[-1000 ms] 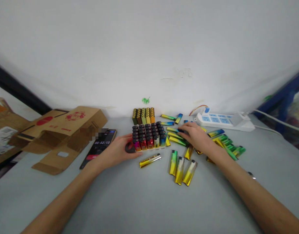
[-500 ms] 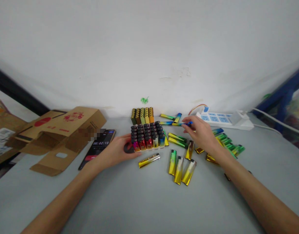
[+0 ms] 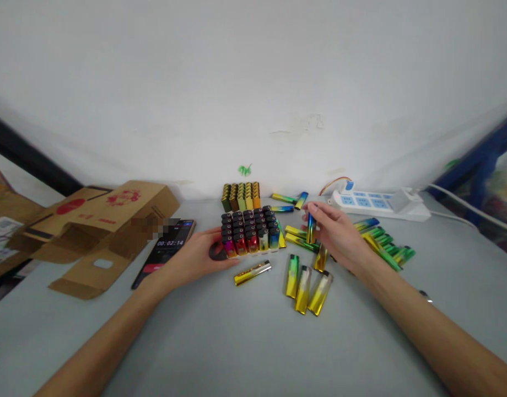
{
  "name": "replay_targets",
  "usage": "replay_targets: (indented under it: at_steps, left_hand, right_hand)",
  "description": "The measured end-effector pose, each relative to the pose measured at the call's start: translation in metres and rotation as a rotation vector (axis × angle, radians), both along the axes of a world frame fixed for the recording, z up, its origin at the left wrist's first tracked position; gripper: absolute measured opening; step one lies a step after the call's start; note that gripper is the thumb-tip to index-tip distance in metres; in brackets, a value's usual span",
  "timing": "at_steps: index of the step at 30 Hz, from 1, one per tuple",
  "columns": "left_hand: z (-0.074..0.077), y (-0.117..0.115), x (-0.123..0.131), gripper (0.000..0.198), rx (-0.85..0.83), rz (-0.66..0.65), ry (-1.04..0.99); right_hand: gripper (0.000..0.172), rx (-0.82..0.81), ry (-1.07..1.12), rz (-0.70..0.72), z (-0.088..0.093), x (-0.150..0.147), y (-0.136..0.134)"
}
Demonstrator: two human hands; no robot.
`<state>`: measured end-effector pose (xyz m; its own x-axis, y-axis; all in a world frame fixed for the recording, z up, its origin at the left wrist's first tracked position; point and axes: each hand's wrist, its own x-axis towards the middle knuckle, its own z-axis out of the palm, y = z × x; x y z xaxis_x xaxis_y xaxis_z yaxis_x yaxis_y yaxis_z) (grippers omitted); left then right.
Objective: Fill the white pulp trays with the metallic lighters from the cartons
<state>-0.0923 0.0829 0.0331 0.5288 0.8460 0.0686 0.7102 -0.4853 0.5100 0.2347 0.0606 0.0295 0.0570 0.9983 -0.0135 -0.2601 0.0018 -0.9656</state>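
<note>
At the worktop (image 3: 220, 347), I have the right hand (image 3: 313, 216) closed in a pinch on a blue-and-gold lighter (image 3: 311, 228), held roughly upright above loose green-and-yellow lighters (image 3: 300, 242), while the left hand (image 3: 198, 255), half curled, grips the left end of a block (image 3: 251, 229) of black-capped lighters, thumb at the front and fingers behind. A dark curved object (image 3: 217, 251) shows between that hand and the block; I cannot tell what it is. Pink, red, silver and blue bodies face me along the block's front row. A gold-and-silver lighter (image 3: 252, 272) lies in front, with three more (image 3: 303, 290) fanned out to its right. A gold-topped set (image 3: 241, 197) stands behind the block, near the wall (image 3: 253, 110). A green-and-gold pile (image 3: 384, 242) lies beyond the right hand, before a white power strip (image 3: 365, 205). To the left, a phone (image 3: 165, 251) reading 00:02:14 rests beside an open carton (image 3: 100, 212).
</note>
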Motion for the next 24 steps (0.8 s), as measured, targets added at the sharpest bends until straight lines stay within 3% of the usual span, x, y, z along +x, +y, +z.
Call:
replay_targets:
  at_steps: [4,10,16,20,24]
  left_hand:
    - [0.000,0.000,0.000,0.041,0.014,0.002,0.017]
    - [0.000,0.000,-0.001,0.040,0.012,-0.005,0.026]
    - [0.001,0.000,-0.001,0.039,-0.001,0.000,0.055]
    - [0.000,0.000,-0.001,0.040,0.002,0.000,0.046]
    - [-0.001,0.000,-0.002,0.040,0.000,0.006,0.016]
  right_hand:
    - [0.044,-0.005,0.042,0.149,0.006,-0.013,-0.012]
    - [0.048,-0.044,0.042,0.240,0.012,-0.023,-0.021]
    - [0.062,-0.050,-0.011,0.233,0.008,-0.025,-0.017]
    - [0.054,-0.044,-0.010,0.225,0.005,-0.027,-0.017]
    - [0.043,-0.144,-0.005,0.179,0.004,-0.029,-0.020]
